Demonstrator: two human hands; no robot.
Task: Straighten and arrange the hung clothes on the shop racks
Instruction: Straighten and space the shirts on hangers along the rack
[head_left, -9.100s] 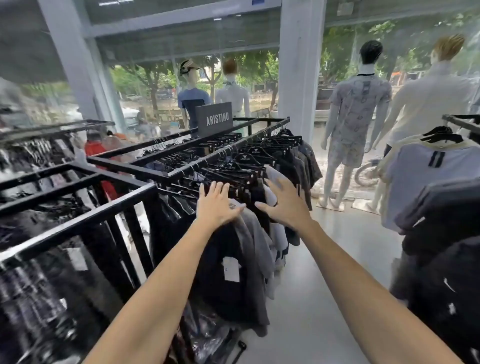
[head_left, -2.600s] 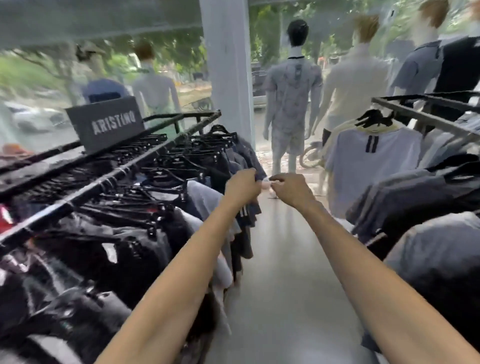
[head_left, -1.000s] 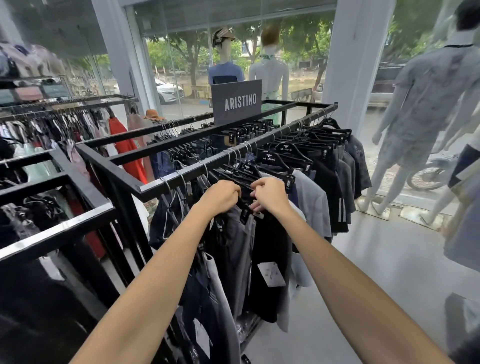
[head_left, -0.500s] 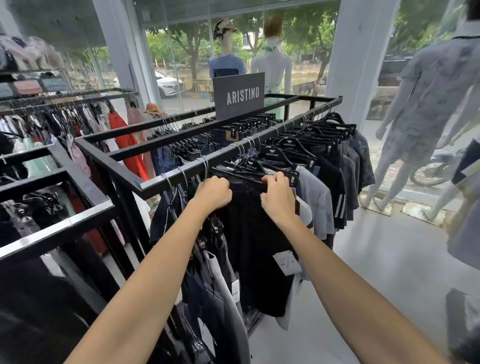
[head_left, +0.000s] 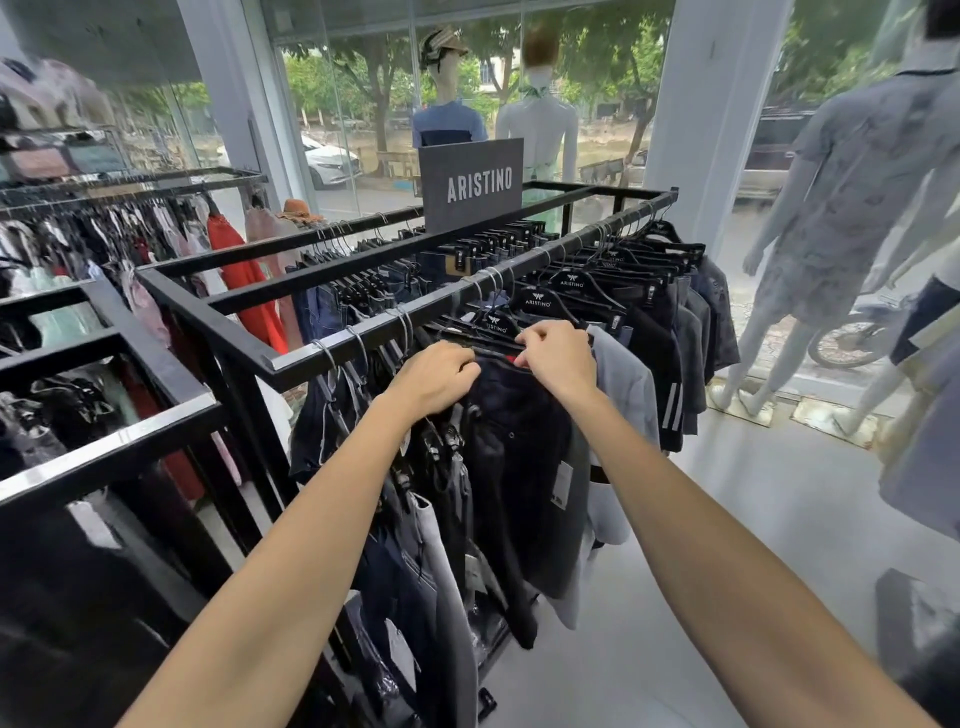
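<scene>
Both hands meet at the top of a dark navy garment that hangs from the outer rail of the black metal rack, close to its near left corner. The left hand has its fingers curled over the garment's top edge. The right hand pinches the same edge just beside it, next to a small red label. Grey and dark trousers press against the garment's left side, and a pale grey garment touches its right. Further along the rail, black plastic hangers printed ARISTINO crowd together, carrying dark shirts. A grey ARISTINO sign board stands on the rack's middle bar. Another black rack stands close on the left. A dressed pale mannequin stands by the glass shopfront and the white pillar, on a glossy light grey floor.
</scene>
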